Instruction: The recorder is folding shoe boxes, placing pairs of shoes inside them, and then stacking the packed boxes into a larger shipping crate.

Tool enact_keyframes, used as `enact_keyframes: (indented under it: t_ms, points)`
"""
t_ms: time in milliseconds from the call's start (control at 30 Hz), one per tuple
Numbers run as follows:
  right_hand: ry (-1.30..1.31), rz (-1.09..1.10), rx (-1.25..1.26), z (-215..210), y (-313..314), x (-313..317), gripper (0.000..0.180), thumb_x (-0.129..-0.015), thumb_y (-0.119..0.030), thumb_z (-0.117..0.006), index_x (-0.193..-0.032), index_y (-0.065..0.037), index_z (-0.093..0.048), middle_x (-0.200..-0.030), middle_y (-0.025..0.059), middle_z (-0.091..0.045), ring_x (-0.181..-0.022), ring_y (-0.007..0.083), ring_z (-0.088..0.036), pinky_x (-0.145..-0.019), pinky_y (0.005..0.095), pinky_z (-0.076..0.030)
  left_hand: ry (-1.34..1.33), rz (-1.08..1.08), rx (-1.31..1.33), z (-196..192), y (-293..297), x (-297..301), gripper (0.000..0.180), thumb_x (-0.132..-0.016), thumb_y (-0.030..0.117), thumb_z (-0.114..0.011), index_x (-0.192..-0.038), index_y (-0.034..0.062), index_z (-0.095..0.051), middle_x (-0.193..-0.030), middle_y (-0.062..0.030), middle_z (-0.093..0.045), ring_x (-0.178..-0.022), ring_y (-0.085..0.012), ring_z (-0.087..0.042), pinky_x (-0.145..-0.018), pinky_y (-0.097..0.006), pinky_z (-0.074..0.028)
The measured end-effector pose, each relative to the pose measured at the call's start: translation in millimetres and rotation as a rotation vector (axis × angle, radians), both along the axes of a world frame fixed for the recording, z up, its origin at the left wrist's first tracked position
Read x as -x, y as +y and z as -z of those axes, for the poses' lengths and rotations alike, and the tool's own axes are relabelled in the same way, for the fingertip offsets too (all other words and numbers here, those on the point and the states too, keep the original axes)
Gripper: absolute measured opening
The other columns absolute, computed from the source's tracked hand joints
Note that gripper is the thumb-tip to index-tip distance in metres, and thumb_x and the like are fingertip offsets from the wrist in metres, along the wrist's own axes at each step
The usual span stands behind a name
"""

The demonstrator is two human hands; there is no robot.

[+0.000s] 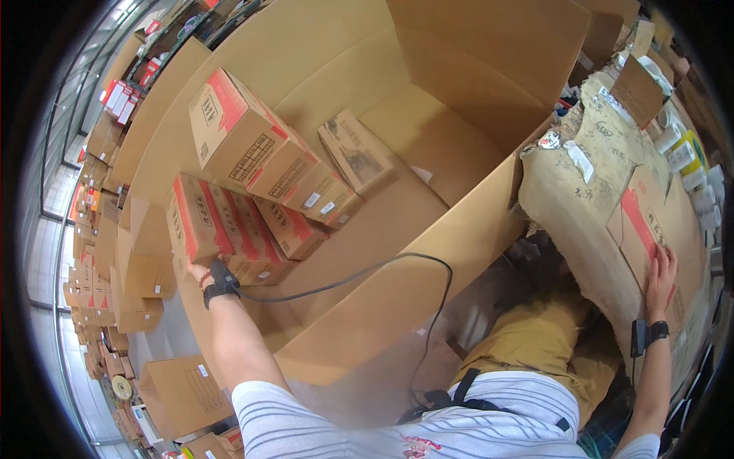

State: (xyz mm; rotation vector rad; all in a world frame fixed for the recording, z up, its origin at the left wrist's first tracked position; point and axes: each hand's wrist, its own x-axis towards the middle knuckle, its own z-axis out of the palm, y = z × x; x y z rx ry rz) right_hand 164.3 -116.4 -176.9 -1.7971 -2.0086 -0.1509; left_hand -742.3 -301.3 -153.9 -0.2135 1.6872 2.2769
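Stacked cartons line the storeroom's left side; the left hand touches a striped carton by the large box's left edge, its grip too hidden to tell, while the right hand lies open on a flattened carton beside the counter's left edge. The looping cable could snag on the near rim if that arm pulled. The large box holds red-striped cartons and a picture-printed carton, their contents unseen.

dark printed characters on red-banded cartons and flat cardboard sheet; handwriting on worn bench cover; wording too small to read.
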Motion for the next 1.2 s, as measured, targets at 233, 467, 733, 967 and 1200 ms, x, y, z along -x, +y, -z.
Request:
enact_keyframes:
  t_ms: [233, 467, 733, 967, 1200]
  points:
    - [0.025, -0.038, 0.016, 7, 2, 8, 0.034, -0.094, -0.021, -0.045, -0.123, -0.004, -0.054, -0.132, 0.0178, -0.041, -0.122, 0.0332, -0.041, -0.104, 0.0393, -0.032, 0.374, 0.000, 0.237, 25, -41, 18, 0.079, -0.084, 0.061, -0.045, -0.145, 0.0159, -0.023, -0.144, -0.0105, -0.033, -0.130, -0.0297, -0.032, -0.101, -0.051, -0.033]
    - [0.135, -0.013, -0.010, -6, -8, 18, 0.034, -0.093, -0.019, -0.048, -0.122, -0.004, -0.054, -0.131, 0.0159, -0.042, -0.122, 0.0314, -0.042, -0.104, 0.0387, -0.032, 0.756, -0.274, 0.280, -6, 30, -135, 0.048, -0.095, 0.020, -0.044, -0.139, 0.0053, -0.033, -0.128, -0.0131, -0.045, -0.115, -0.0239, -0.046, -0.100, -0.036, -0.036]
    - [0.544, 0.134, -0.198, -4, -7, 9, 0.031, -0.088, -0.012, -0.057, -0.117, -0.004, -0.056, -0.126, 0.0134, -0.044, -0.112, 0.0227, -0.050, -0.092, 0.0330, -0.044, 1.357, 1.068, -0.112, -54, 159, -405, 0.024, -0.086, 0.001, -0.053, -0.110, -0.0002, -0.060, -0.110, -0.0096, -0.053, -0.091, -0.0163, -0.054, -0.082, -0.028, -0.045]
    - [0.480, 0.271, -0.192, -26, -110, -61, 0.046, -0.077, -0.025, -0.070, -0.118, -0.010, -0.056, -0.126, 0.0152, -0.044, -0.118, 0.0334, -0.044, -0.100, 0.0410, -0.037, 1.349, 1.668, 0.019, -7, 210, -607, 0.057, -0.079, 0.017, -0.068, -0.132, 0.0076, -0.048, -0.132, -0.0194, -0.044, -0.125, -0.0317, -0.041, -0.104, -0.040, -0.033]
    - [0.235, 0.532, -0.081, -2, -170, -74, 0.075, -0.062, -0.045, -0.079, -0.125, -0.016, -0.053, -0.136, 0.0206, -0.036, -0.124, 0.0398, -0.036, -0.102, 0.0462, -0.032, 1.027, 1.667, -0.024, 20, 225, -650, 0.071, -0.074, 0.015, -0.072, -0.136, 0.0016, -0.039, -0.136, -0.0239, -0.040, -0.128, -0.0319, -0.040, -0.103, -0.042, -0.034]
